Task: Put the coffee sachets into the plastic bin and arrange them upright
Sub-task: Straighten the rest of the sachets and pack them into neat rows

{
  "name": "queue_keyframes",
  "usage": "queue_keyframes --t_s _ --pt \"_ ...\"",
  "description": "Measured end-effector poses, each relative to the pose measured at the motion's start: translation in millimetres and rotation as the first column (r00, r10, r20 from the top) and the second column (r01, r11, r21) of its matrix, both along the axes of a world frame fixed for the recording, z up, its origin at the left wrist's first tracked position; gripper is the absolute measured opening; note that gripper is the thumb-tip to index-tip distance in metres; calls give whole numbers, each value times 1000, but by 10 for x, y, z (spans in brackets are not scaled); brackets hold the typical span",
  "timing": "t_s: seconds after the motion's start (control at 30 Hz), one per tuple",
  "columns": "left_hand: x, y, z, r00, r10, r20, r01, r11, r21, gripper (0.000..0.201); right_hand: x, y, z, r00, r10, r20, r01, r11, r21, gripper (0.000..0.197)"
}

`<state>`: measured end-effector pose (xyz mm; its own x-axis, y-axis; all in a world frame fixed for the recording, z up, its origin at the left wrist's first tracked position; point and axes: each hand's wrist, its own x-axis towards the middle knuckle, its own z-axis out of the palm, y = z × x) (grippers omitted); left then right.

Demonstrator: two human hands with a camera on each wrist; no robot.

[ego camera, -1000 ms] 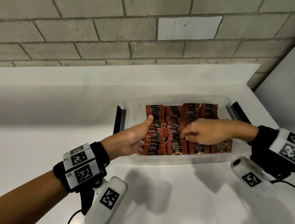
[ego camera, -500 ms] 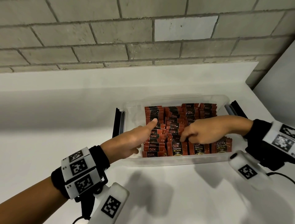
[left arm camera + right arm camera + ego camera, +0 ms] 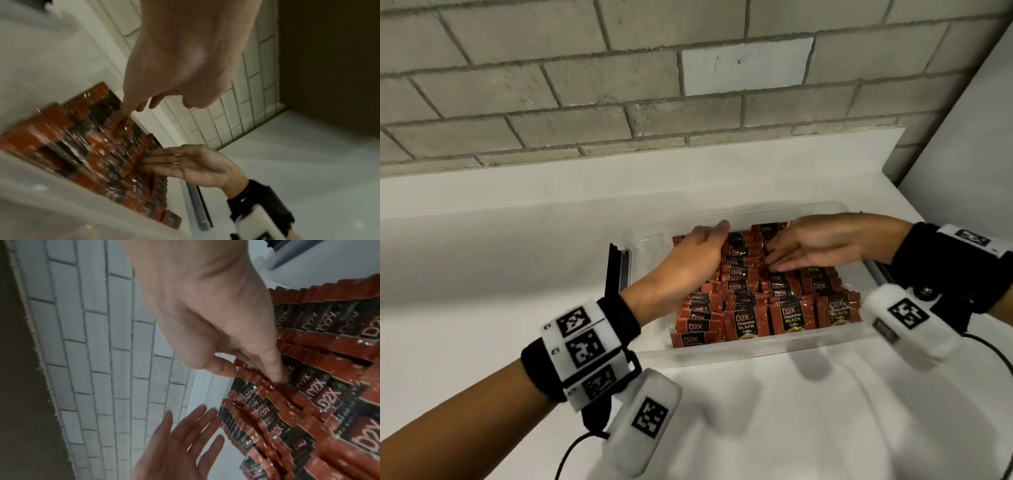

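A clear plastic bin (image 3: pixel 739 347) on the white counter holds several rows of red-and-black D2X coffee sachets (image 3: pixel 750 322), standing upright and leaning back. My left hand (image 3: pixel 710 238) reaches over the far left rows with straight fingers; in the left wrist view its index fingertip (image 3: pixel 128 108) touches the sachet tops (image 3: pixel 115 129). My right hand (image 3: pixel 780 255) lies over the middle rows, fingers straight and together. In the right wrist view its fingertips (image 3: pixel 275 373) press on the sachets (image 3: pixel 320 392), with my open left hand (image 3: pixel 180 443) beyond. Neither hand holds a sachet.
The bin has dark latch handles on its left end (image 3: pixel 616 270) and right end (image 3: pixel 876 270). A grey brick wall (image 3: pixel 619 85) rises behind the counter ledge (image 3: pixel 688 164). A white panel (image 3: pixel 969 144) stands at the right. Bare counter (image 3: pixel 482 291) lies left and in front.
Both hands have moved from the near and middle rows toward the far rows. The right hand's curled fingers have straightened, and the left hand has left the bin's front left corner.
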<state>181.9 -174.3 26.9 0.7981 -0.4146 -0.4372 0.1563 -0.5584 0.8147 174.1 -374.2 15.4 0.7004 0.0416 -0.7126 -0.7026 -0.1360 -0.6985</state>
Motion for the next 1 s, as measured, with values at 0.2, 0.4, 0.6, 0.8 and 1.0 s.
queue_keyframes --t_s 0.2,0.4,0.6,0.8,1.0 --pt "115 -366 -20 954 60 -295 -99 988 -118 54 -14 61 -45 997 -64 -48 68 993 94 33" --pt "182 -404 -81 918 110 -381 -154 984 -87 48 34 97 -93 997 -43 -60 50 991 125 29" --pt "202 -368 -20 920 120 -374 -139 990 -25 54 80 79 -65 998 -57 -33 60 993 99 26" --pt "181 -380 32 886 144 -442 -181 983 -43 61 71 77 -60 998 -61 -26 63 995 79 25" --pt "138 -316 55 867 100 -489 -152 986 -67 62 5 68 -34 997 -50 -52 53 997 60 30"
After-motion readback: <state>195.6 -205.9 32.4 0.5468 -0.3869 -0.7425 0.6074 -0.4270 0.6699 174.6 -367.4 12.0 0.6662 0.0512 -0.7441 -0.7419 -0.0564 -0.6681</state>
